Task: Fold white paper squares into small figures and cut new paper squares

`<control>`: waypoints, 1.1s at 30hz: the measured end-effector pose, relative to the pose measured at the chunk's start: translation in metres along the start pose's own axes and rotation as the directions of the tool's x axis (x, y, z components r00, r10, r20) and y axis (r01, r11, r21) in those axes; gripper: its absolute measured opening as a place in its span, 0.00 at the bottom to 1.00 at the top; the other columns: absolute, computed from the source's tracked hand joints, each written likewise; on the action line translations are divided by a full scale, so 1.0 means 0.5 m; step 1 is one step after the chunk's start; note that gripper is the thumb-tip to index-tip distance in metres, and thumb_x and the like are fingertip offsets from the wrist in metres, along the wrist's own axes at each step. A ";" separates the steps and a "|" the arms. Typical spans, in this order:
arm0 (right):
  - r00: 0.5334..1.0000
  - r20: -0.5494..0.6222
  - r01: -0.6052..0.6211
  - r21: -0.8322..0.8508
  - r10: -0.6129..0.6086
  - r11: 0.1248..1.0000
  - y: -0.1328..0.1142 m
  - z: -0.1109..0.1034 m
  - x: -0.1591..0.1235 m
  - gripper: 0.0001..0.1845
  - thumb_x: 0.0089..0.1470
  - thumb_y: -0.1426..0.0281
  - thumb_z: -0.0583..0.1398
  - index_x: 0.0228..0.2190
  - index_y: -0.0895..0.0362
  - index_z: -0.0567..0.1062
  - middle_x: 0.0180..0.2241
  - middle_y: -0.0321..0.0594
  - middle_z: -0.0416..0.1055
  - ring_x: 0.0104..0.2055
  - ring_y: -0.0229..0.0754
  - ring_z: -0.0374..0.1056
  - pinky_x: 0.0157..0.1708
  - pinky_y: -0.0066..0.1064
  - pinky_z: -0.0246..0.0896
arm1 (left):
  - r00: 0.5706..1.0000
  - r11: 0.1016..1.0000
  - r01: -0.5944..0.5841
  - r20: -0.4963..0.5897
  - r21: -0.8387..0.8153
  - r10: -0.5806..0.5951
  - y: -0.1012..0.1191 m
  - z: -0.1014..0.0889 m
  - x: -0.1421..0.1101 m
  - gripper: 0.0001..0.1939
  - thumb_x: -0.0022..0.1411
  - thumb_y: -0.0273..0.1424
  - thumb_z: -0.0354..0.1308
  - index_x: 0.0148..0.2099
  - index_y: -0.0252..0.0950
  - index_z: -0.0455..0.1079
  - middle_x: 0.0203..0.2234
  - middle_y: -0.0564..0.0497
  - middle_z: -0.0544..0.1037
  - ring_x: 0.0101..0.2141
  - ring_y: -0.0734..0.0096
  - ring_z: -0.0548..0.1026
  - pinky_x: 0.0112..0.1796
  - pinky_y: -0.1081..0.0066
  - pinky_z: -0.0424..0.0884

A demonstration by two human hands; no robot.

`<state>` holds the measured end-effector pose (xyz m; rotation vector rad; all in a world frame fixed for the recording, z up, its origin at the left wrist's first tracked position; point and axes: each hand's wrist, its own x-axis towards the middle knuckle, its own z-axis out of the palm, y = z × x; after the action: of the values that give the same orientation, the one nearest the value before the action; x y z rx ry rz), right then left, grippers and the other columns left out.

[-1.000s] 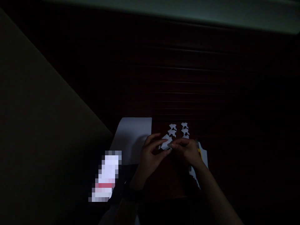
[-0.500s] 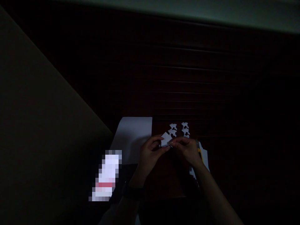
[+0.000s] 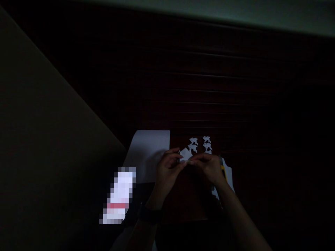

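Note:
Between my two hands is a small folded piece of white paper, its pointed top facing away from me. My left hand pinches its left side and lower edge with thumb and fingers. At the lower right corner, the fingertips of my right hand are closed on the same paper. Just beyond it lie several small folded paper shapes in a short column. A second column of similar folded paper shapes is to the right. The dim light hides the finer folds.
A large white paper sheet lies on the dark table at left. A blurred bright device is nearer on the left. Beside my right wrist are a yellow-and-black tool, partly hidden, and more white paper.
The folded paper has tilted, and its lower part is now more covered by my fingers. My left fingers have shifted slightly upward, while both hands stay in about the same place.

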<state>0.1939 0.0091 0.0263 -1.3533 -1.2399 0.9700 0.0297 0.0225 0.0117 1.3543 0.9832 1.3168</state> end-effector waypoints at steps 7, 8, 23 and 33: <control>0.999 -0.020 -0.024 0.090 0.026 0.996 0.004 0.009 0.003 0.09 0.38 0.67 0.68 0.25 0.55 0.76 0.27 0.38 0.77 0.31 0.42 0.73 0.31 0.30 0.67 | 0.999 1.000 -0.008 -0.054 0.003 0.008 -0.005 0.001 -0.002 0.07 0.51 0.28 0.63 0.36 0.36 0.72 0.49 0.45 0.69 0.48 0.60 0.71 0.46 0.63 0.71; 0.999 -0.025 -0.024 0.085 0.026 0.996 0.005 0.009 0.003 0.09 0.39 0.66 0.68 0.25 0.56 0.76 0.26 0.38 0.76 0.30 0.42 0.72 0.30 0.30 0.67 | 0.998 1.000 0.002 -0.055 -0.008 -0.002 -0.005 0.001 -0.002 0.08 0.51 0.28 0.64 0.36 0.36 0.72 0.49 0.45 0.69 0.49 0.60 0.71 0.47 0.63 0.71; 0.993 -0.089 -0.077 0.053 0.082 0.996 0.025 0.019 0.001 0.10 0.40 0.64 0.68 0.22 0.57 0.75 0.24 0.39 0.75 0.25 0.40 0.69 0.25 0.29 0.63 | 0.996 0.999 0.032 -0.088 -0.019 -0.034 -0.012 0.005 -0.001 0.09 0.52 0.30 0.63 0.37 0.36 0.72 0.48 0.46 0.70 0.47 0.61 0.72 0.47 0.61 0.70; 0.989 -0.095 -0.101 0.099 0.110 0.990 0.037 0.031 0.005 0.13 0.40 0.63 0.68 0.24 0.57 0.73 0.24 0.39 0.75 0.24 0.39 0.68 0.24 0.29 0.62 | 0.991 1.000 0.024 -0.131 -0.004 -0.024 -0.016 0.008 0.000 0.11 0.52 0.30 0.63 0.40 0.37 0.72 0.46 0.47 0.72 0.46 0.63 0.73 0.47 0.62 0.70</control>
<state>0.1822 0.0146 0.0059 -1.3873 -1.0433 1.0091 0.0340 0.0236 0.0039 1.2629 1.0822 1.4026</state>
